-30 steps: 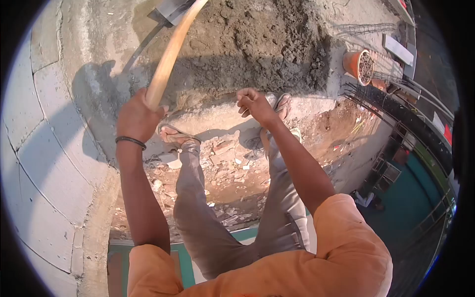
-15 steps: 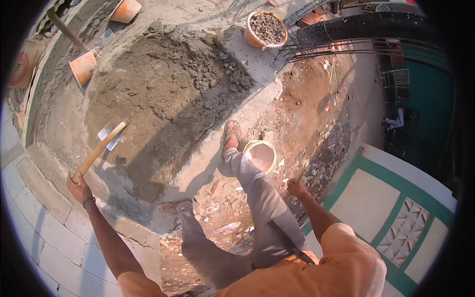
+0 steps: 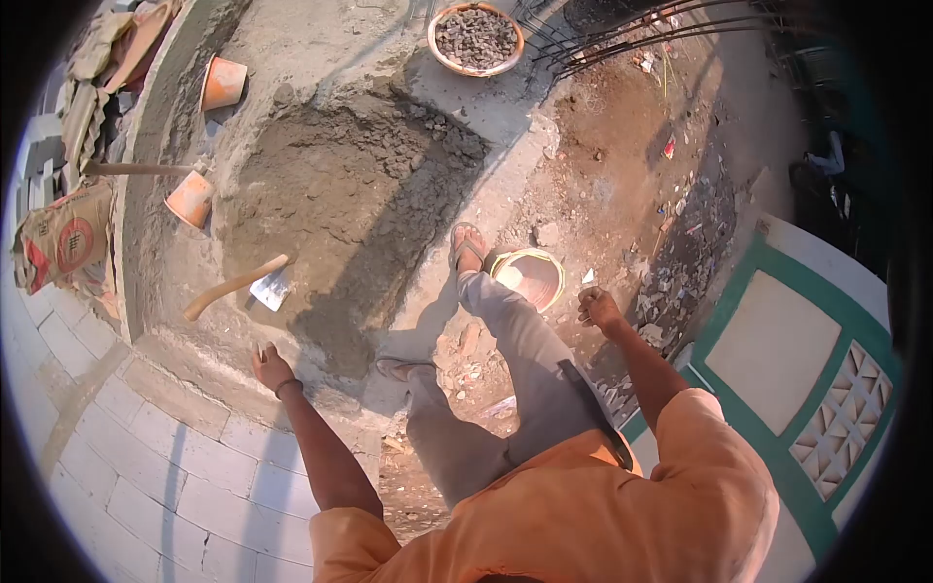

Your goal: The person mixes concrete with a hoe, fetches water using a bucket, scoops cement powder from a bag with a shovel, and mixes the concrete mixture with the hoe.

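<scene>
My left hand (image 3: pixel 271 367) hangs just below the wooden-handled hoe (image 3: pixel 233 288), apart from it, with its fingers partly spread and nothing in them. The hoe's metal blade (image 3: pixel 270 290) rests at the edge of the wet mortar (image 3: pixel 321 194). To the right, my right hand (image 3: pixel 599 309) is held over the rubble, its fingers curled; whether it holds anything is too small to tell. Nearest to it is a round pan (image 3: pixel 528 280) on the ground beside my sandalled foot (image 3: pixel 468 249).
A tub of gravel (image 3: pixel 476 41) stands at the top, beside steel rods (image 3: pixel 661 37). Two orange buckets (image 3: pixel 224 84) lie at the upper left, near a second long handle (image 3: pixel 136 169) and a printed sack (image 3: pixel 76 241). A green-framed wall (image 3: pixel 773 350) is at the right.
My left hand has let go of the hoe, which now lies on the mortar's edge. My right hand's fingers have loosened a little. The view has shifted, bringing in more of the left side.
</scene>
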`<control>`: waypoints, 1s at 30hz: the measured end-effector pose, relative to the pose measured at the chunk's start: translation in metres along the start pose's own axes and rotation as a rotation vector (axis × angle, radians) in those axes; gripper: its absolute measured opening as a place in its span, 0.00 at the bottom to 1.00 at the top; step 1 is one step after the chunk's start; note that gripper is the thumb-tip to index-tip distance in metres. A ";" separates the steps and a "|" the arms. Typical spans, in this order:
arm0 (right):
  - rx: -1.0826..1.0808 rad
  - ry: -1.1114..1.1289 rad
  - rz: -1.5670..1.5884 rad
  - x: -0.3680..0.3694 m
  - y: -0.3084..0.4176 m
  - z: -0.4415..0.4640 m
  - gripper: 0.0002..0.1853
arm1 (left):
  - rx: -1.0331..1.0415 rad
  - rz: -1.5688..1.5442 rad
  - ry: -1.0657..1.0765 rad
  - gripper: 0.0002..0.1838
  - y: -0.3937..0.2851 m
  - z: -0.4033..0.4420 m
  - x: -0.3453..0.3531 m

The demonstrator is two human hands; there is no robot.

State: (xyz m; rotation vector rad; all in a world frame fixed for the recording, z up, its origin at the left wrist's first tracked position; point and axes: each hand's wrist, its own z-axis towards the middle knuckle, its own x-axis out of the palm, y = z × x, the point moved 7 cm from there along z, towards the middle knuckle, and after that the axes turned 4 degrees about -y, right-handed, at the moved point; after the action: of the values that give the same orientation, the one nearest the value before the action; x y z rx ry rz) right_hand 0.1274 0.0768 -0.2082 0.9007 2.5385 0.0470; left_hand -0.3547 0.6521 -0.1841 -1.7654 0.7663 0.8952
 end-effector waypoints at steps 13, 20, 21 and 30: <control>-0.210 -0.106 0.130 0.007 -0.062 -0.143 0.14 | 0.036 -0.154 1.174 0.25 -0.019 -0.295 0.057; -0.199 -0.126 0.302 0.060 -0.133 -0.192 0.11 | -0.240 -0.380 0.658 0.06 0.165 -0.105 -0.105; -0.192 -0.140 0.376 0.070 -0.144 -0.188 0.08 | -0.325 -0.423 0.800 0.04 0.220 -0.077 -0.117; -0.020 -0.036 0.458 0.164 -0.196 -0.118 0.09 | -0.080 0.120 0.956 0.12 0.337 -0.180 -0.228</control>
State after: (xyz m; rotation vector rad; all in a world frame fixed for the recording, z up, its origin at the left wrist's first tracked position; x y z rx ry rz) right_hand -0.1513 0.0355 -0.2015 1.4405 2.2448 0.1928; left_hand -0.7097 0.3962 -0.1068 -2.2269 1.4553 0.0892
